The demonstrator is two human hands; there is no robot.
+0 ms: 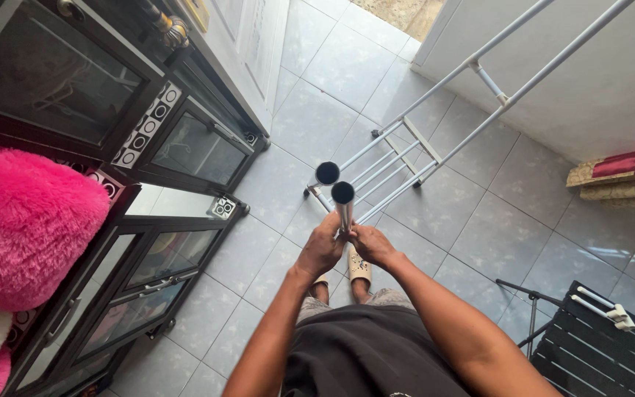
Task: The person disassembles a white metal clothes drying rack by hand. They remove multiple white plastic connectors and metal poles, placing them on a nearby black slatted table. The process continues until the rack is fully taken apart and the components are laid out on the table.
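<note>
Both hands meet in front of the person's waist around an upright metal tube (343, 202) whose dark open end faces the camera. The left hand (320, 248) is wrapped around its lower part, fingers closed on it; the right hand (370, 243) grips it from the other side, just touching the left. A second tube (327, 173) with the same dark open mouth stands just beside the first, towards the cabinets; I cannot tell whether either hand holds it. Nothing can be seen inside either tube mouth.

Beyond the tubes a white metal rack frame (435, 125) leans from the tiled floor (479, 213) up towards the white wall (589, 81). The person's feet in pale sandals (359, 269) stand on the grey tiles below the hands.

Along the floor's left edge runs a dark glass-door cabinet (178, 213); blurred items show behind the glass, too dim to name. A fluffy pink cushion (23, 220) lies on top of it at the far left. At the lower right corner a black slatted chair (597, 353) carries two short white tubes (600, 305). A striped red and gold cloth (622, 173) lies by the wall at the right edge.
</note>
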